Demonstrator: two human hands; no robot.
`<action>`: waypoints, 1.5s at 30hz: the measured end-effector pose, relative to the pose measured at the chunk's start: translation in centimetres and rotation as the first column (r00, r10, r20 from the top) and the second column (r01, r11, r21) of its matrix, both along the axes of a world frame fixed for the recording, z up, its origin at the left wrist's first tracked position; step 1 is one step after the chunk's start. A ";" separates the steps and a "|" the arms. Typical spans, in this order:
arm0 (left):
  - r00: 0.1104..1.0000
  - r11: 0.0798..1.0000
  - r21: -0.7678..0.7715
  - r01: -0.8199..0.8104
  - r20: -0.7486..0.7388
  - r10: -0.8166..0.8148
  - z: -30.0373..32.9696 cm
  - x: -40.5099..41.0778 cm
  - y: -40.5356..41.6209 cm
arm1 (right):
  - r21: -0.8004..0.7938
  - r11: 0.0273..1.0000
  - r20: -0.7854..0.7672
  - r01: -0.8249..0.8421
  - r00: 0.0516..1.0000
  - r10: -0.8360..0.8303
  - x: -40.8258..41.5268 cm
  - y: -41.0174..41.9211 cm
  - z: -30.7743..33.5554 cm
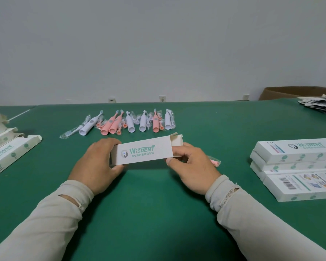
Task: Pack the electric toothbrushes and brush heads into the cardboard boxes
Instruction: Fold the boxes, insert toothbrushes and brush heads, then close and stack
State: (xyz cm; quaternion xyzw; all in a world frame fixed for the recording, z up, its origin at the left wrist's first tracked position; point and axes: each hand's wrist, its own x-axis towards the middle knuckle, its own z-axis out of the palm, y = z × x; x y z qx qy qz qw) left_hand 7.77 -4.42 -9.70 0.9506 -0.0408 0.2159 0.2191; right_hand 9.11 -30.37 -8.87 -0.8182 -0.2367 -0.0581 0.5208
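Table (158, 213): you work on plain dark green.
Box (145, 152) you hold: white, green lettering, grey round logo.
Toothbrushes (128, 122): your row mixes white and salmon pink.
Sleeves (51, 219): yours are pale beige.
Wall (158, 44): light grey.

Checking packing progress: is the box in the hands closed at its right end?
Open: the box has its right end flap sticking out, untucked.
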 end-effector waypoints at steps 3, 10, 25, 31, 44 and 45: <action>0.999 0.999 0.003 -0.045 0.005 0.045 0.0 0.0 0.2 | 0.159 0.982 -0.012 0.098 0.995 -0.098 0.4 -0.6 0.5; 0.995 0.995 0.028 -0.094 -0.016 0.095 0.1 -0.1 0.5 | 0.013 0.799 -0.010 0.601 0.799 -0.601 3.2 -5.5 1.4; 0.996 0.996 0.030 -0.086 -0.030 0.087 -0.1 -0.1 0.1 | -0.723 0.561 0.146 0.403 0.883 -0.447 2.9 -5.2 1.3; 0.995 0.995 0.027 -0.098 -0.011 0.098 -0.1 -0.1 0.1 | -0.149 0.837 0.044 0.526 0.849 -0.526 3.4 -5.5 1.1; 0.998 0.996 0.073 -0.059 -0.016 0.060 0.0 -0.1 -0.4 | 0.360 0.888 -0.013 0.288 0.953 -0.304 1.4 -1.5 0.6; 0.998 0.995 0.077 -0.060 -0.012 0.061 0.0 -0.1 -0.4 | 0.335 0.888 0.024 0.314 0.940 -0.341 1.4 -1.5 0.5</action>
